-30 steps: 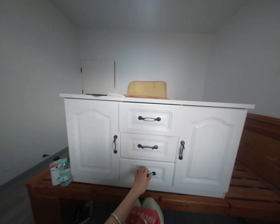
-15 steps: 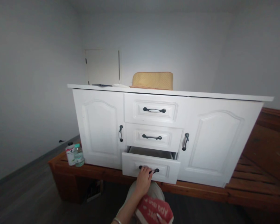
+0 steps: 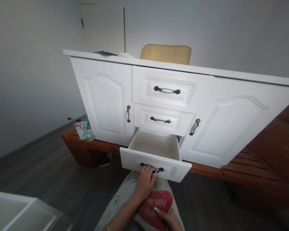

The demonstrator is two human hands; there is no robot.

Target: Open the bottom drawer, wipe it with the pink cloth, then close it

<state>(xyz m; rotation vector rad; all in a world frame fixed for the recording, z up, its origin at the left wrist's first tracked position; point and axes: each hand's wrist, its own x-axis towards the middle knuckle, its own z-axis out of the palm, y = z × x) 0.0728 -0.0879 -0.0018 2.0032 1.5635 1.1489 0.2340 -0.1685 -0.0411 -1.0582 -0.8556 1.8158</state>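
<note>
The left hand point(image 3: 145, 180) curls round the dark handle point(image 3: 161, 169) of the bottom drawer point(image 3: 177, 171), which sticks out; the right hand point(image 3: 170, 218) is at five o'clock from the left hand, by a red patch point(image 3: 160, 201); at nine o'clock from the drawer, two bottles point(image 3: 88, 133) stand on a brown bench point(image 3: 231, 175); at twelve, a tan thing point(image 3: 166, 54) sits on the white cabinet point(image 3: 107, 107).

Light was dim, diffuse | floor point(image 3: 199, 205) lay dark beneath the gripping left hand point(image 3: 145, 182) | wall point(image 3: 207, 35) paler above it | cabinet point(image 3: 163, 105) looked stretched rightward
</note>
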